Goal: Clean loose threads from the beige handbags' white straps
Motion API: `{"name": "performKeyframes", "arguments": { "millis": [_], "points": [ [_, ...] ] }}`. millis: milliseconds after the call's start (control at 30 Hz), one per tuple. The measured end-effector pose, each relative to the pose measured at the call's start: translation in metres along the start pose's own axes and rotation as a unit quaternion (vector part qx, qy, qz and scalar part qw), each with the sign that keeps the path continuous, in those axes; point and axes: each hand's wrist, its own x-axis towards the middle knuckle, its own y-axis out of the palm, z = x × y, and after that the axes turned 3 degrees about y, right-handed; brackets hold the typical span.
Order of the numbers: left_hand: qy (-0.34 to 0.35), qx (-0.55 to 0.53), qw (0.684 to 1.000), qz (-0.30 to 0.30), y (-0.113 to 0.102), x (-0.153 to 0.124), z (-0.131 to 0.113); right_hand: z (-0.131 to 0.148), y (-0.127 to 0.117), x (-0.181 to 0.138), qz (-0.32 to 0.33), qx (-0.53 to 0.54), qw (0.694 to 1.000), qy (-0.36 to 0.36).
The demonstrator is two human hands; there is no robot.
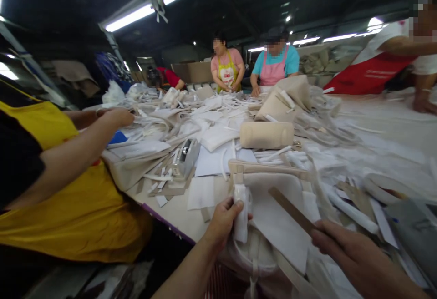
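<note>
My left hand (223, 219) is closed round a white folded strap (241, 212) at the near edge of a beige fabric piece (269, 185) that lies in front of me. My right hand (344, 249) pinches the near end of a thin brown flat stick (290, 209), which lies slanted over the white lining (276, 224) of that piece. A beige trim band (266, 168) runs along the piece's far edge.
The big table (177, 210) is heaped with white strips, paper pieces and beige fabric. A beige roll (266, 135) and a tape dispenser (186, 155) lie further in. A person in a yellow apron (68, 190) works at my left; other people work along the far side and at the right.
</note>
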Motion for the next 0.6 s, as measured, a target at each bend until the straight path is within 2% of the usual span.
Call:
{"name": "performKeyframes", "arguments": {
  "millis": [100, 233, 500, 600],
  "points": [
    [0.007, 0.001, 1.000, -0.003, 0.001, -0.003, 0.001, 0.019, 0.007, 0.032, 0.092, -0.001, 0.996, -0.004],
    [0.007, 0.008, 1.000, -0.013, 0.003, -0.007, 0.000, 0.018, 0.011, 0.055, 0.157, -0.012, 0.987, 0.008],
    [-0.001, 0.024, 1.000, -0.016, 0.006, -0.005, -0.002, 0.037, 0.009, 0.074, 0.197, -0.049, 0.979, 0.027],
    [-0.017, 0.039, 0.999, -0.015, 0.008, -0.005, -0.004, 0.040, 0.009, 0.090, 0.198, -0.081, 0.977, -0.003]
  ]
}}
